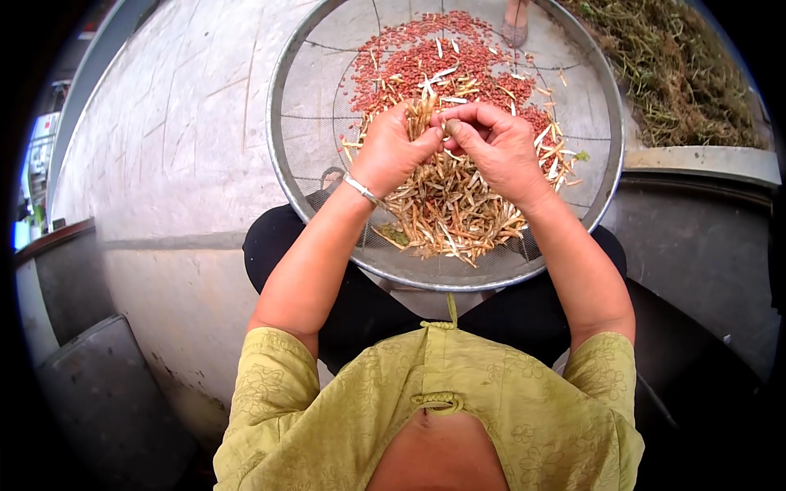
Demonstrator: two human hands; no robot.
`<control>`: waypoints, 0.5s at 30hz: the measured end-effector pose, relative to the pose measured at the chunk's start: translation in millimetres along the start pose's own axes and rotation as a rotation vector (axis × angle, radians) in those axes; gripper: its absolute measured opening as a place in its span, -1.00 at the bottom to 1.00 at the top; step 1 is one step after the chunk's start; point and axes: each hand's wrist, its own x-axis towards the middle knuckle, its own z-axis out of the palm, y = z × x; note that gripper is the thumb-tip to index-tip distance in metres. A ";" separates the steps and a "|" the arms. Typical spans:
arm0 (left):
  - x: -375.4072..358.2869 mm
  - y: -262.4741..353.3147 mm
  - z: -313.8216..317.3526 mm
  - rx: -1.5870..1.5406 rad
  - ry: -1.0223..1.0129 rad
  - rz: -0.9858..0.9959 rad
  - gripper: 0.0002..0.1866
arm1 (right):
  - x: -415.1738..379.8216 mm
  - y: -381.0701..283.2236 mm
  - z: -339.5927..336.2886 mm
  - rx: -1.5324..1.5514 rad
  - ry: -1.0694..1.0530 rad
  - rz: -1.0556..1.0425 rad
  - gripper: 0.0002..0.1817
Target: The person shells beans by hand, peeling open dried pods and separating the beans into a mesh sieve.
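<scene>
My left hand (399, 147) is closed around a small bunch of dry bean pods (421, 113), which stick up past the fingers. Close beside it, my right hand (494, 146) pinches at a pod, its thumb and fingertips meeting the left hand's. Both hands are over a round mesh sieve (282, 155) with a metal rim, lying across my lap. Red beans (401, 61) cover the sieve's far half. Nearer to me lies a heap of dry pods and empty husks (446, 209), partly under my hands. Some pale husks are scattered over the beans.
Dried plant stalks (671, 74) are piled at the upper right behind a low concrete edge (704, 161). Pale concrete floor (176, 106) stretches to the left. A dark flat panel (110, 393) stands at the lower left. Another person's foot (515, 29) shows beyond the sieve.
</scene>
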 end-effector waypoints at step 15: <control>-5.5 4.2 -3.9 0.509 -0.006 0.060 -0.63 | -10.0 -5.0 3.5 -0.007 0.017 0.212 -0.83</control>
